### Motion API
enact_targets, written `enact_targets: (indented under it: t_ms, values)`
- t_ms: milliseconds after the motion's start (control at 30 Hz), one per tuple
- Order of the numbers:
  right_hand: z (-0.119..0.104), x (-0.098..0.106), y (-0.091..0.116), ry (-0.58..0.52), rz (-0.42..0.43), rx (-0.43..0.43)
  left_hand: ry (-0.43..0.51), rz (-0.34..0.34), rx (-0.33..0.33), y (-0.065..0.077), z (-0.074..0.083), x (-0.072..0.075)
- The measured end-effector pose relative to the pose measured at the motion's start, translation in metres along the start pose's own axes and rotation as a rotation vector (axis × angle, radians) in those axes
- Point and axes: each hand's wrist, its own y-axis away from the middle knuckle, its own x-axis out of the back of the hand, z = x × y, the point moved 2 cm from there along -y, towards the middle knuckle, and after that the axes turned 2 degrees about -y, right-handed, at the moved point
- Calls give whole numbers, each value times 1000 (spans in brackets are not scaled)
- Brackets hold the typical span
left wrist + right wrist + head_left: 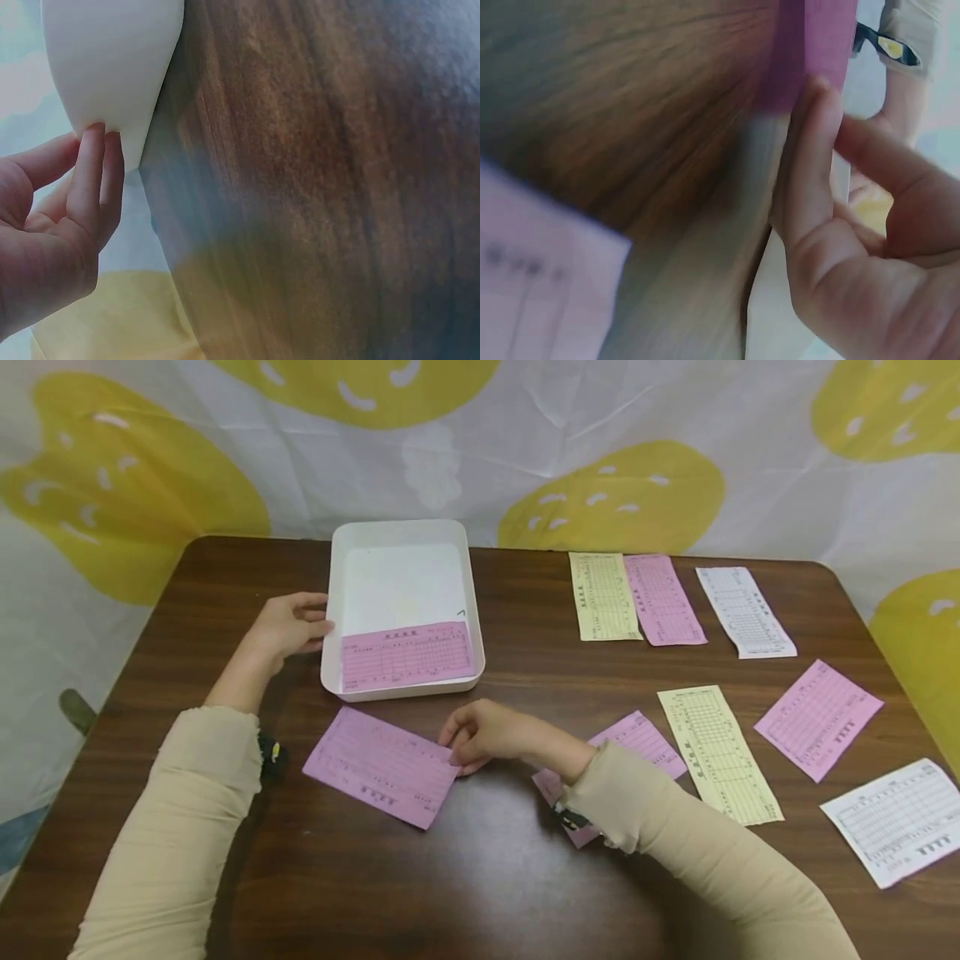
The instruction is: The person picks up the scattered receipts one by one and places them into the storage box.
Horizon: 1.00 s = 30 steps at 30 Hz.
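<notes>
A white tray (402, 581) stands at the back of the table, with a pink printed slip (408, 656) lying along its near end. My left hand (288, 625) is at the tray's left side, fingers fairly straight. In the left wrist view, the fingertips (94, 131) touch its outer wall. Just in front of the tray, my right hand (487, 735) pinches the right corner of another pink slip (382, 764) between thumb and fingers. The right wrist view shows that pink slip (829, 45) at the fingertips, tilted up from the wood.
Upper right lie a yellow slip (606, 597), a pink slip (663, 600) and a white slip (746, 612). Nearer are a yellow slip (720, 756), a pink slip (819, 720) and a white slip (896, 822). The right forearm partly covers one pink slip (645, 742). A patterned curtain (465, 460) hangs behind.
</notes>
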Motion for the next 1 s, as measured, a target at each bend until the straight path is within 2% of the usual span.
enact_targets:
  t_ms: [200,467,600,800,1000]
  values:
    - [3,16,12,22,-70,10,2,-3,-3,-3,-2,1]
    - [-7,40,27,-7,-35,75,-7,-18,-5,-3,-2,2]
    - [-16,50,33,-14,22,103,-18,-24,-5,-3,-3,2]
    - [-29,60,40,-112,165,155,-10,-34,-8,-5,-5,3]
    - [-36,64,35,-210,304,214,30,-45,-16,-5,-5,3]
